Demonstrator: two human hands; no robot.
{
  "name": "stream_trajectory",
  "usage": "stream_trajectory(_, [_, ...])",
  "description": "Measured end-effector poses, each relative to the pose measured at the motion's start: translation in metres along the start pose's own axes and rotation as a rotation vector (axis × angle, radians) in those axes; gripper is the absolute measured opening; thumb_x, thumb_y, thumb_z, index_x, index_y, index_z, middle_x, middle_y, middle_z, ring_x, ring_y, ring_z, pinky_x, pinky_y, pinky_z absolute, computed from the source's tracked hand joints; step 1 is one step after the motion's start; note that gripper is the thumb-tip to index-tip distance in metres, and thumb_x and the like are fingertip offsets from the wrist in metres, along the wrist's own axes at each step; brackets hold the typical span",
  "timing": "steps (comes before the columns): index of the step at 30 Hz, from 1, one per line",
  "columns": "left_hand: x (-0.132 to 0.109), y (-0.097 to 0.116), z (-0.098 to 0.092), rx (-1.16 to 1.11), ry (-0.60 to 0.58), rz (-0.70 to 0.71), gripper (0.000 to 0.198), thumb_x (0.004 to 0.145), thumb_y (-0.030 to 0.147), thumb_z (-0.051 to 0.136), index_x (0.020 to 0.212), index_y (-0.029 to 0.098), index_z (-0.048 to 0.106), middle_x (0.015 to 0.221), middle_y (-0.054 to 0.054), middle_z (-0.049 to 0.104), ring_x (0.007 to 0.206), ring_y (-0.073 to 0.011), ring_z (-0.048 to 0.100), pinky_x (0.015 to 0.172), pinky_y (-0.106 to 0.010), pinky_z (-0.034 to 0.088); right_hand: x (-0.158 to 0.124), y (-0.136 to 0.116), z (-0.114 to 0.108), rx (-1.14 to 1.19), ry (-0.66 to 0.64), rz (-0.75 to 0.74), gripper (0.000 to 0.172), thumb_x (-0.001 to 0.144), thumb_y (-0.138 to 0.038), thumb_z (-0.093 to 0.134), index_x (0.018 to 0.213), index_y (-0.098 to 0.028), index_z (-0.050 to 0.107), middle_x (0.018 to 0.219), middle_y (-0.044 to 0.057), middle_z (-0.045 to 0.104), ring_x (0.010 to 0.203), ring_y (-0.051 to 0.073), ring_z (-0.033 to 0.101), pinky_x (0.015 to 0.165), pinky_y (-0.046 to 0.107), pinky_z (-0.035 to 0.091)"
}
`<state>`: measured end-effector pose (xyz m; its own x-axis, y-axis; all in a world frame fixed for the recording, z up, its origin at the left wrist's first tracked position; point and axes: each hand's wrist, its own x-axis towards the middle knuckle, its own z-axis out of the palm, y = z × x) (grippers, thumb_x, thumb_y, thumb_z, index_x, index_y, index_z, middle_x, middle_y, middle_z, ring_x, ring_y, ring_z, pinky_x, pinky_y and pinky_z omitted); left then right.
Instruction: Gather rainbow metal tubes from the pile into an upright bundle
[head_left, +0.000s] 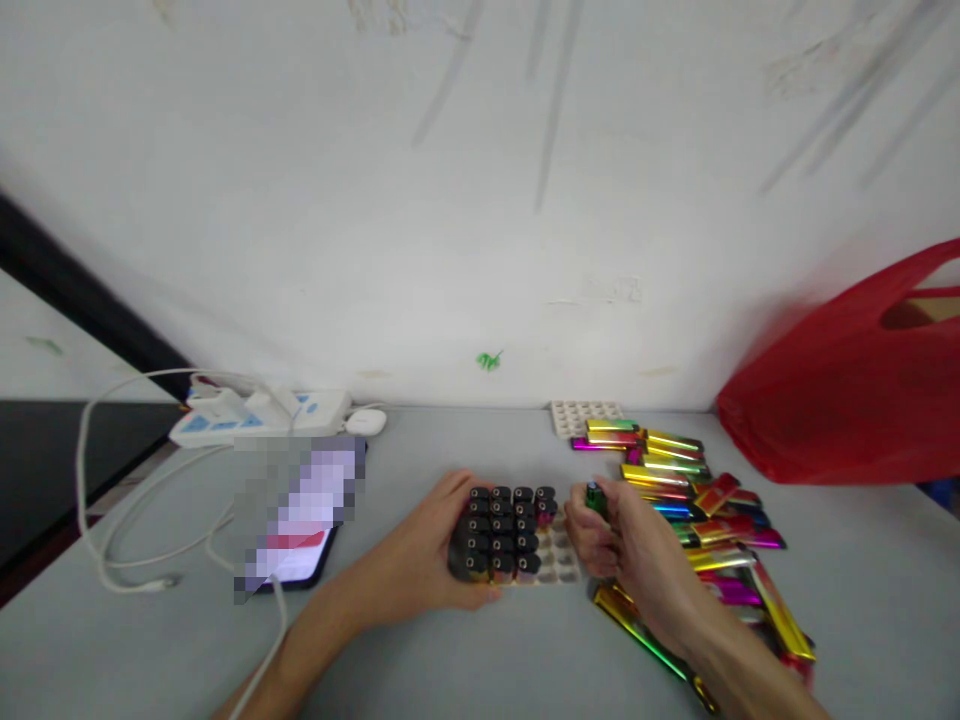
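A pale tray (pixel 559 560) with a grid of holes lies in front of me, its left part filled with several upright black-topped lighters (pixel 502 525). Around the tray's left side wraps my left hand (pixel 442 545), its fingers at the back edge and its thumb at the front. Just right of the tray, my right hand (pixel 615 530) is closed on a dark green lighter (pixel 596 498) held upright. The holes at the tray's right side hold nothing. Shiny coloured lighters (pixel 712 530) lie in a loose pile beyond my right hand, and one gold and green lighter (pixel 652 645) lies below it.
Another pale holed tray (pixel 585 415) lies by the wall. To the right stands a red bag (pixel 840 400). On the left are a phone (pixel 315 530), a power strip (pixel 322 410), a white charger (pixel 365 421) and loose white cables (pixel 86 480), one crossing my left forearm.
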<state>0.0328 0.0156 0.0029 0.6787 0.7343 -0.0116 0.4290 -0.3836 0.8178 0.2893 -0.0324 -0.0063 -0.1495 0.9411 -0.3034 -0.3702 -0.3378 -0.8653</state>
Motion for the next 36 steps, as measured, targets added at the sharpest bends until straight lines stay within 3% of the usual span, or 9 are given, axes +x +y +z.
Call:
stream_trajectory(14, [0.0000,0.0003,-0.0002,0.003,0.008,0.002,0.072,0.073,0.024,0.096,0.136,0.025,0.062,0.134,-0.007,0.063,0.129,-0.0325,0.063,0.116,-0.045,0.052,0.0001,-0.0068,0.0027,0.042,-0.001,0.070,0.062,0.086,-0.080,0.067,0.068,-0.024,0.045,0.063,-0.009,0.026,0.056,0.012,0.018,0.051,0.026,0.019])
stream_trajectory(30, [-0.0009,-0.0021,0.0013,0.000,0.017,0.010,0.071,0.074,0.026,0.096,0.136,0.026,0.063,0.136,-0.007,0.062,0.128,-0.0323,0.063,0.115,-0.044,0.053,0.0013,-0.0022,0.0018,0.040,0.092,0.050,0.052,0.085,-0.065,0.064,0.065,-0.027,0.035,0.062,-0.010,0.021,0.054,0.010,0.011,0.048,0.026,0.012])
stream_trajectory(33, [-0.0011,-0.0016,0.0017,0.003,0.024,0.006,0.070,0.074,0.026,0.096,0.136,0.026,0.063,0.135,-0.007,0.063,0.128,-0.0324,0.063,0.115,-0.044,0.053,-0.0013,-0.0029,0.0045,0.058,0.078,0.038,0.058,0.089,-0.076,0.065,0.069,-0.024,0.045,0.063,-0.009,0.026,0.055,0.011,0.015,0.049,0.025,0.014])
stream_trajectory(36, [-0.0006,-0.0002,0.0011,0.000,0.021,-0.001,0.071,0.073,0.025,0.096,0.136,0.026,0.063,0.133,-0.006,0.063,0.128,-0.0320,0.064,0.116,-0.044,0.052,-0.0030,-0.0010,0.0073,0.052,0.074,-0.048,0.056,0.096,-0.079,0.063,0.087,-0.023,0.060,0.067,-0.006,0.040,0.055,0.012,0.026,0.049,0.025,0.020])
